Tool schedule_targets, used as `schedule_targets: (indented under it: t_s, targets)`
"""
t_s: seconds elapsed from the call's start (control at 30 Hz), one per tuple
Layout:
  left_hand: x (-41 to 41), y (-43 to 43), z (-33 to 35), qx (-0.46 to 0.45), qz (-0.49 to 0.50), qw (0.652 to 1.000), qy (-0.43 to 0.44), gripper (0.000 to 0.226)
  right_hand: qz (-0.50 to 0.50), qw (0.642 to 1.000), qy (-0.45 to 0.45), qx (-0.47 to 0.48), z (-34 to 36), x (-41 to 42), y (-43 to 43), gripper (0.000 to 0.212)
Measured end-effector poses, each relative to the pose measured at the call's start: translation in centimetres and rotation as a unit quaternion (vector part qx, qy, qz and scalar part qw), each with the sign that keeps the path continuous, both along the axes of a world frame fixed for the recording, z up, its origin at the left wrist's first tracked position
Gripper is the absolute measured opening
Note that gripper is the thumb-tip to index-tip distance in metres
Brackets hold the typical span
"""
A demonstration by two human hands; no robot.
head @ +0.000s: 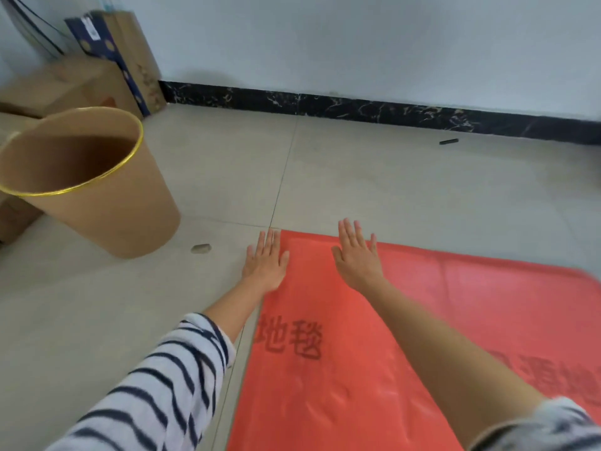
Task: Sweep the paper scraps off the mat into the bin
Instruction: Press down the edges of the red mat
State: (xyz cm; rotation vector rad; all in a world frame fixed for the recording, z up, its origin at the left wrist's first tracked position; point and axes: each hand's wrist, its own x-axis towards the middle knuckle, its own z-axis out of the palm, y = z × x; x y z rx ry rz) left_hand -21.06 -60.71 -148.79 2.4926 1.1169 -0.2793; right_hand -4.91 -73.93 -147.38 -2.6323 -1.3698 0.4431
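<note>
A red mat (341, 369) with dark printed characters lies on the tiled floor at lower right. My left hand (265, 260) lies flat and open at the mat's far left corner, half on the floor. My right hand (357, 255) is open, fingers spread, over the mat's far edge. Neither hand holds anything. A brown paper bin (107, 203) with a gold rim stands tilted on the floor to the left. No paper scraps show on the mat. One small greyish scrap (201, 248) lies on the floor between bin and mat.
Cardboard boxes (74, 83) are stacked in the far left corner behind the bin. A black marbled skirting (357, 109) runs along the white wall. A small dark object (448, 141) lies on the floor near the wall at right.
</note>
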Motion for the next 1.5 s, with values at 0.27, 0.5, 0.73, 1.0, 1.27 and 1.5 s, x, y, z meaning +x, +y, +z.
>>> schedule_targets:
  t_s: [0.27,0.5,0.73,1.0,1.27,1.5]
  targets:
    - [5.1,2.8,-5.8,0.080,0.066,0.992,-0.075,0.065,-0.037,0.999,0.020,0.014,-6.0,-0.7,9.4,0.062]
    - [6.1,3.2,-7.1,0.142,0.031,0.988,-0.056,0.066,-0.032,0.996,-0.065,0.046,-9.2,-1.3,10.3,0.061]
    - [6.6,2.7,-8.2,0.162,0.066,0.983,-0.055,0.060,-0.026,0.998,-0.053,0.032,-9.0,-1.4,10.6,0.064]
    - [6.6,3.0,-8.3,0.167,0.055,0.983,-0.042,0.061,-0.027,0.998,-0.055,0.014,-9.5,-1.1,10.7,0.062]
    - [6.5,3.3,-8.1,0.175,0.046,0.983,-0.033,0.061,-0.035,0.999,-0.028,0.011,-8.9,-1.3,11.0,0.064]
    - [6.5,3.0,-7.8,0.194,0.027,0.981,0.012,0.063,-0.067,0.990,0.025,0.123,-8.0,-1.7,10.3,0.068]
